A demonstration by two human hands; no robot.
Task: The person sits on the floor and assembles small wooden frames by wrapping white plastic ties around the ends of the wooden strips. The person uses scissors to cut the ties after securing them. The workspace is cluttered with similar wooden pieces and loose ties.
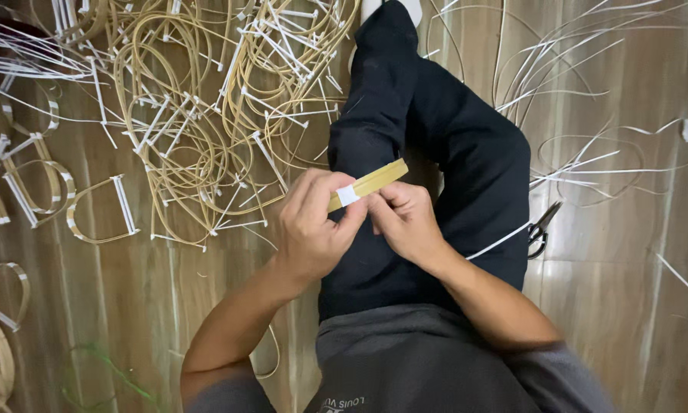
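I hold a flat tan bamboo strip (378, 179) over my lap, with a white band of tape (348, 195) around it near my fingers. My left hand (315, 222) grips the strip at the white band, thumb and fingers pinched on it. My right hand (403, 218) touches the strip from below right, fingertips closed against it beside the band. The strip's free end points up and right. My legs in dark trousers (435, 145) lie beneath both hands.
A big tangle of bamboo loops bound with white bands (206, 99) covers the wooden floor at upper left. Single bound loops (99, 210) lie at left. Black scissors (541, 228) rest by my right knee. Thin white strips (581, 92) are strewn at right.
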